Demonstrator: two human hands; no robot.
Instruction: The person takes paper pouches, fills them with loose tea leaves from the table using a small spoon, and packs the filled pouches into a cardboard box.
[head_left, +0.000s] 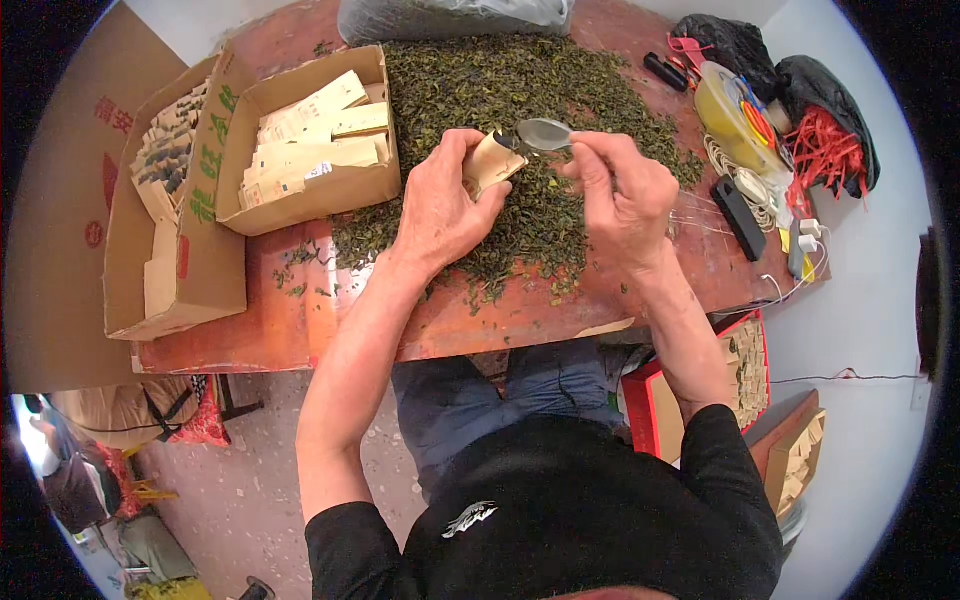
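My left hand (439, 206) grips a small brown paper packet (491, 166), its dark-lined mouth tipped toward the right. A spoon (545, 135) is pinched by its handle in my right hand (628, 196), with the bowl just beside the packet's mouth. The spoon looks translucent or metallic; I cannot tell which, nor whether leaf lies in it. Beneath both hands spreads a broad heap of dark green dried leaves (495, 82), which look like tea. How full the packet is stays hidden.
Left of the heap, a cardboard box (315, 206) holds flat paper packets; a longer carton (202, 296) holds upright ones. A plastic bag (450, 19) lies behind. On the right are a yellowish container (731, 124), cables and red strips (829, 150). A red box (651, 412) stands below the table (360, 349).
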